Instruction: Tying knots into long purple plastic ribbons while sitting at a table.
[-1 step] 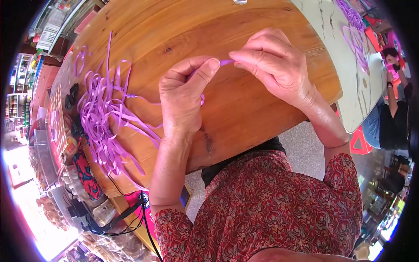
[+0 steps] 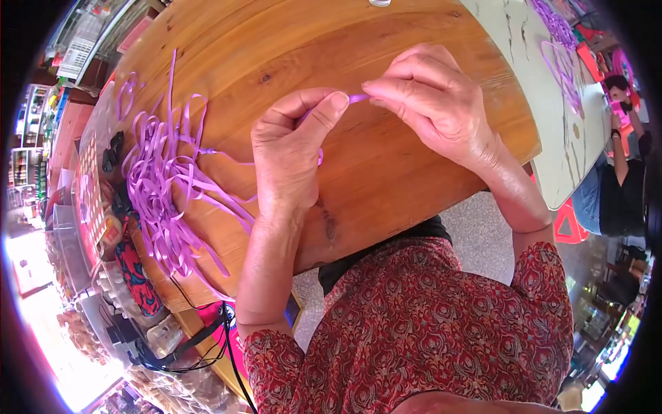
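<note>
The left hand (image 2: pixel 288 148) pinches a purple ribbon (image 2: pixel 357 99) between thumb and bent forefinger, the other fingers curled in. The right hand (image 2: pixel 439 103) grips the same ribbon by thumb and fingertips, so a short stretch of it spans the small gap between the two pinches, above the table (image 2: pixel 386 172). Another bit of purple shows just below the left thumb, at the palm's edge. Left of the left fingers lies a loose pile (image 2: pixel 162 186) of purple ribbon; one strand from it, with a small knot-like bunch (image 2: pixel 207 151), runs toward the left wrist and passes out of sight behind it.

For handling this well, I would judge that light, even tension suits so narrow a strip, with the fingertips close together and the ribbon untwisted. Slack on the pile side would help too, since those loops look ready to snag.

No writing shows on the ribbon. Well below and left of the left fingers, a pink item (image 2: pixel 219 319) bears a pale mark, too small to make out; packages along the far left are likewise unreadable.
</note>
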Available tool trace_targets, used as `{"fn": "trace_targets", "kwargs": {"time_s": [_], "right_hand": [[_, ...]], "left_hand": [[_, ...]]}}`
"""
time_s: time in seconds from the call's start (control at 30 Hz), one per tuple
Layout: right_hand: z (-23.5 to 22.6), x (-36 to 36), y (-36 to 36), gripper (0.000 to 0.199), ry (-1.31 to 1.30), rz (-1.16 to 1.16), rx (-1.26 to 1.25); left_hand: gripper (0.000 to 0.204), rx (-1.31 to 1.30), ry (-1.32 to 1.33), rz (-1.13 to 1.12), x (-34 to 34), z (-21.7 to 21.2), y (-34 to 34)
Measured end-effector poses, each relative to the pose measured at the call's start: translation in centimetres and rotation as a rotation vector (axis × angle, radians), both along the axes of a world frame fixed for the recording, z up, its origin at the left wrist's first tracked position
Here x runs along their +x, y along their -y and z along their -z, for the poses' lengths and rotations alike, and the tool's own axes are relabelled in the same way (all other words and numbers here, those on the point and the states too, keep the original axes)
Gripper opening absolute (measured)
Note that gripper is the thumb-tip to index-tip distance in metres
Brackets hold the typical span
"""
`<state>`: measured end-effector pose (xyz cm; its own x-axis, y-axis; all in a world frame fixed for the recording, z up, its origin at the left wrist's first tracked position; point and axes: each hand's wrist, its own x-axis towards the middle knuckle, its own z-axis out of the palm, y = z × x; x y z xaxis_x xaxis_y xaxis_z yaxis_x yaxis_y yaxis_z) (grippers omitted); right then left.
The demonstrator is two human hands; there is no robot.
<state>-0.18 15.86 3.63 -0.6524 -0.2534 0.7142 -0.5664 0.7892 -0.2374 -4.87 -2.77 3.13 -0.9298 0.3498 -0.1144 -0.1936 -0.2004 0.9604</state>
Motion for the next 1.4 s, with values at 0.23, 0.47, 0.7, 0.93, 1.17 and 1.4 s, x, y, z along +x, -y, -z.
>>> {"fn": "trace_targets", "kwargs": {"time_s": [0.23, 0.47, 0.7, 0.93, 1.17, 1.4], "right_hand": [[-0.2, 0.2, 0.4, 0.014, 0.154, -0.039, 0.142], [0.5, 0.5, 0.5, 0.016, 0.927, -0.598, -1.124], [1.5, -0.2, 1.0, 0.023, 0.822, -0.739, -1.532], [1.3, -0.2, 1.2, 0.024, 0.614, -0.391, -1.073], [1.4, -0.2, 1.1, 0.024, 0.646, -0.447, -1.140], [1.5, -0.2, 2.2, 0.024, 0.641, -0.381, -1.178]], "left_hand": [[0.004, -0.112, -0.198, 0.018, -0.1, -0.1, -0.2], [0.011, 0.189, -0.111, 0.118, -0.5, 0.4, 0.1], [0.013, 0.400, -0.180, 0.087, 0.3, 1.8, -1.2], [0.013, 0.226, -0.312, -0.004, 0.5, 2.4, -1.5], [0.013, 0.297, -0.255, -0.058, 0.6, 2.5, -1.7], [0.013, 0.156, -0.416, -0.093, 1.3, 2.0, -1.9]]}}
